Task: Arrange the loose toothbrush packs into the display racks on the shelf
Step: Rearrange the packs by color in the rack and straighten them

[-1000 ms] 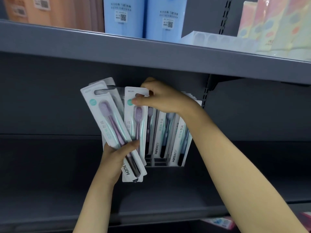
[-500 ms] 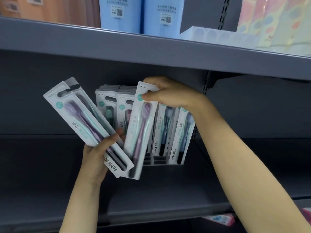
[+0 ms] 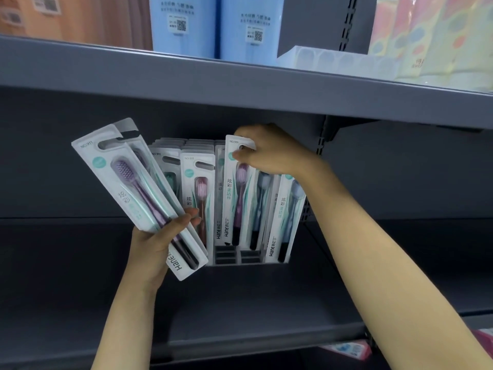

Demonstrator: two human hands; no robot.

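My right hand [image 3: 269, 153] pinches the top of one toothbrush pack [image 3: 236, 193] going into the display rack [image 3: 240, 259] on the shelf [image 3: 240, 303], and my left hand [image 3: 157, 244] grips two loose packs [image 3: 133, 190] that could slip and fall if I tip them.

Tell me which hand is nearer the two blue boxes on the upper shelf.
Right. The right hand sits just under the upper shelf, below the blue boxes; the left hand is lower, off left.
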